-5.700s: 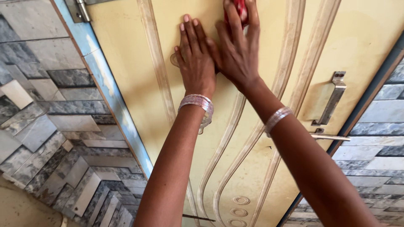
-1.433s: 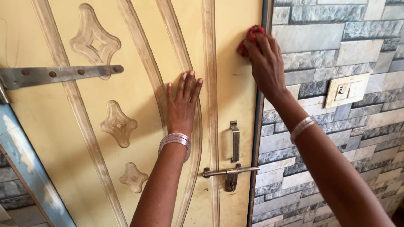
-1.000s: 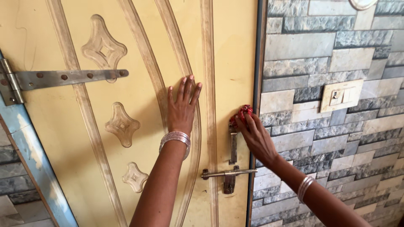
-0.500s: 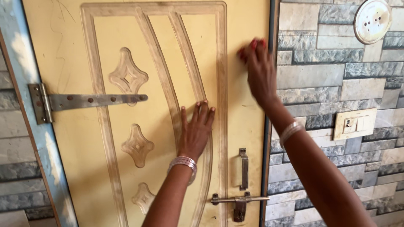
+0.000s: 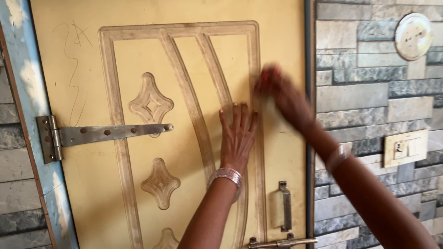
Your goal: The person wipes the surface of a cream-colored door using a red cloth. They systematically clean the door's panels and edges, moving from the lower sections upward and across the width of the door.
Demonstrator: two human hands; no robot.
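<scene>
A yellow metal door (image 5: 138, 55) with raised curved bands and diamond shapes fills the view. My left hand (image 5: 237, 138) lies flat against it, fingers up and spread, a silver bangle on the wrist. Up and to the right, my right hand (image 5: 281, 94) is blurred with motion near the door's right edge. It presses a small red cloth (image 5: 265, 76) to the door, of which only a bit shows past the fingers.
A long metal hinge strap (image 5: 106, 134) crosses the door's left side. A handle (image 5: 286, 205) and a sliding latch (image 5: 281, 242) sit low on the right. The stone-tile wall (image 5: 369, 92) carries a switch plate (image 5: 405, 147) and a round fitting (image 5: 414, 36).
My right hand with the red cloth has swept along the door's right edge, down then up, and now sits lower and further left. My left hand has stayed flat on the door.
</scene>
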